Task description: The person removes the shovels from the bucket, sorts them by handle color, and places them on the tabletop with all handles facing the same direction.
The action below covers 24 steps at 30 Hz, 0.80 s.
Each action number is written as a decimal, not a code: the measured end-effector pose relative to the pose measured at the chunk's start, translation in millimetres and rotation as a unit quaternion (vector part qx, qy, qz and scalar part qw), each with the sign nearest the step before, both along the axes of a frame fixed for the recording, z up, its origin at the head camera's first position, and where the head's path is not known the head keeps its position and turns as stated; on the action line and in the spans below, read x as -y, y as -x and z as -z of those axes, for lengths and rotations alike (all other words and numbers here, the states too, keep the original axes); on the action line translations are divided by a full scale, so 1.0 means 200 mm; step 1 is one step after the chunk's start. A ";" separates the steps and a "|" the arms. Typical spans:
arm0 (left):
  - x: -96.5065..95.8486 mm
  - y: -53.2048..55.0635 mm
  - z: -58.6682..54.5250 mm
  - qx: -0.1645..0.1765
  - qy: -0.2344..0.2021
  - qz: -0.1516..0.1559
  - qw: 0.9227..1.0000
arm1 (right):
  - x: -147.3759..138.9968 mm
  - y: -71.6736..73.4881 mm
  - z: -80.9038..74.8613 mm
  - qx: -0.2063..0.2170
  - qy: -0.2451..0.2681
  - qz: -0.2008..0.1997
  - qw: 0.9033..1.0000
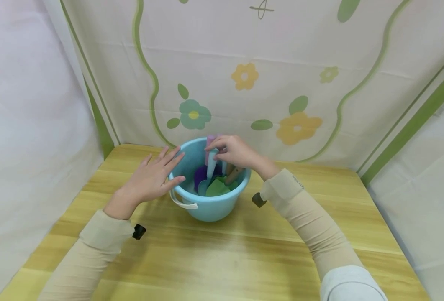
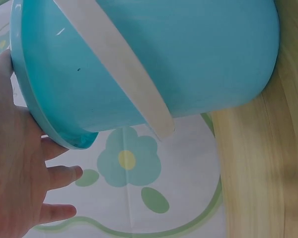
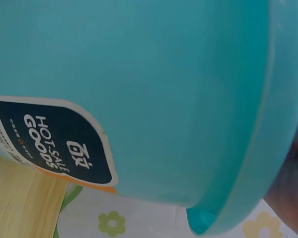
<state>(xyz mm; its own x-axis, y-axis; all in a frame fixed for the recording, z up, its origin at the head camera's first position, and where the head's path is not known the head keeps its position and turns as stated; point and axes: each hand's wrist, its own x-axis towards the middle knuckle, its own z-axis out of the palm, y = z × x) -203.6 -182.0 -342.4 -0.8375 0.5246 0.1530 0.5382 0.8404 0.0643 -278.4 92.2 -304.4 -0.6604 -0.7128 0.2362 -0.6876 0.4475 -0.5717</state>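
Note:
A light blue bucket [image 1: 210,207] with a white handle [image 1: 184,205] stands on the table. My right hand [image 1: 237,152] reaches in over the rim and pinches the upper end of a light blue toy shovel [image 1: 211,165], whose lower part rests among the other things inside. Spread and straight, the fingers of my left hand [image 1: 152,175] lie at the bucket's left rim. In the left wrist view, that hand [image 2: 15,163] is against the rim. The right wrist view shows mostly the bucket's side [image 3: 154,89]; the right hand is largely hidden behind the rim.
Inside the bucket lie a green piece [image 1: 218,188], a purple piece [image 1: 199,175], a brown piece [image 1: 234,175] and an upright pink piece [image 1: 210,142]. A dark label [image 3: 54,141] is on the bucket's side. A flowered cloth [image 1: 214,50] hangs behind the wooden table [image 1: 214,259].

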 end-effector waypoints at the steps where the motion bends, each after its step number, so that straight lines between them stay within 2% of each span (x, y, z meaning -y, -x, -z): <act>1: 0.00 0.00 0.00 0.000 0.001 0.000 1.000 | 0.00 0.00 0.00 -0.003 0.003 -0.002 1.000; 15: 0.00 0.00 -0.01 -0.001 0.000 0.002 1.000 | 0.01 -0.01 -0.03 -0.032 -0.011 -0.003 0.999; 24: -0.01 0.00 0.00 -0.002 -0.003 0.003 1.000 | 0.00 -0.02 -0.07 -0.002 0.045 -0.013 0.999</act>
